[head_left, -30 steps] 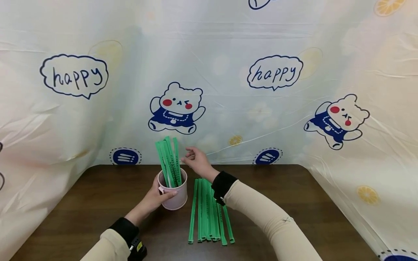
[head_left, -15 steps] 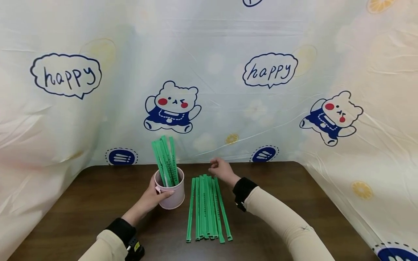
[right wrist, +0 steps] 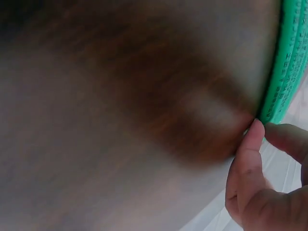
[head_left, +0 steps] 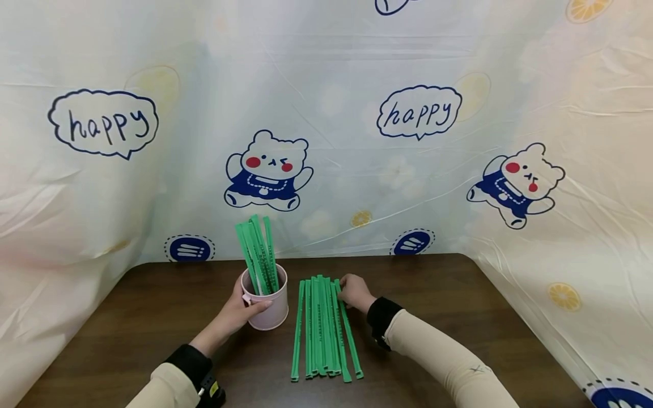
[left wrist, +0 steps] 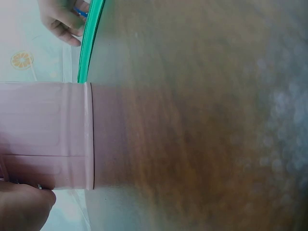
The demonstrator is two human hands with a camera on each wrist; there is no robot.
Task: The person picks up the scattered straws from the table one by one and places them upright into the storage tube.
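Head view: long, narrow green strips with small dark print (head_left: 320,328) lie side by side on the dark brown wood-grain tabletop (head_left: 433,340), their near ends uneven. Similar green strips (head_left: 258,255) stand in a pale pink cylindrical cup (head_left: 271,314), leaning leftward and rising well above its rim. The left hand (head_left: 236,309) grips the cup, thumb across its front. The right hand (head_left: 355,292) pinches the far end of the rightmost strip (head_left: 350,334) between thumb and finger.
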